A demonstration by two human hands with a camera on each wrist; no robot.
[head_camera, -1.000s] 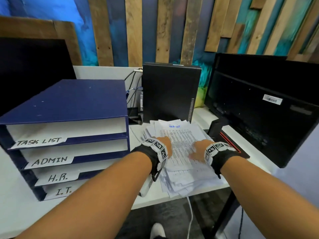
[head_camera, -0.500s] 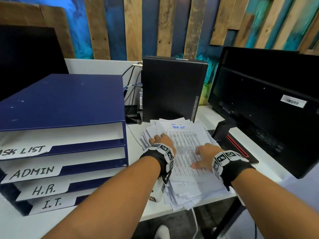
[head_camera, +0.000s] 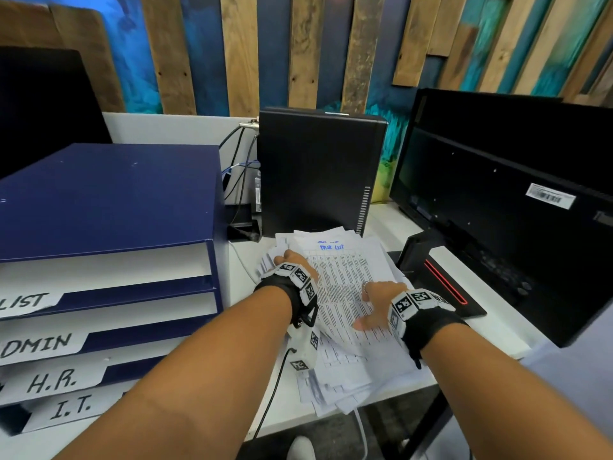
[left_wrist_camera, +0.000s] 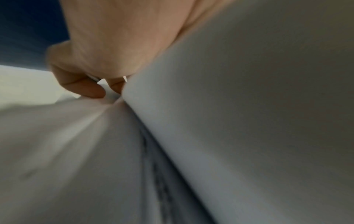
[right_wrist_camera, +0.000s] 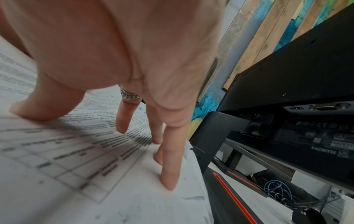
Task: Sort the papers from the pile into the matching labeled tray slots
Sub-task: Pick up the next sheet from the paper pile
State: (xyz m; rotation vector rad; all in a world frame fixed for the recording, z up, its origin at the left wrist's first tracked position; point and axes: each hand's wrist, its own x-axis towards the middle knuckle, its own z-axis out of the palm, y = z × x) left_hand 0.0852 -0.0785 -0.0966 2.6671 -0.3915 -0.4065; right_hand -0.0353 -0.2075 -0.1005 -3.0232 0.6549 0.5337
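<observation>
A loose pile of printed papers [head_camera: 351,356] lies on the white desk between my hands. Its top sheet [head_camera: 345,270] carries "TASK LIST" in blue handwriting. My left hand [head_camera: 292,265] is at that sheet's left edge; in the left wrist view its thumb and fingers [left_wrist_camera: 90,89] pinch the raised paper edge [left_wrist_camera: 210,106]. My right hand [head_camera: 378,300] presses down on the sheet's right side with spread fingertips [right_wrist_camera: 166,181] and holds nothing. The blue stacked tray [head_camera: 109,194] stands at the left, with slot labels LIST [head_camera: 26,302], ADMIN [head_camera: 36,345], H.R. [head_camera: 53,380] and I.T. [head_camera: 71,408].
A black computer tower [head_camera: 318,174] stands right behind the pile, with cables [head_camera: 238,167] beside it. A black monitor [head_camera: 514,207] fills the right; its stand base with a red stripe [head_camera: 444,287] touches the pile's right edge. The desk's front edge [head_camera: 288,423] is near.
My left hand has moved to the top sheet's left edge and curled round it, lifting that edge. The right hand has drawn back slightly on the sheet, thumb spread out.
</observation>
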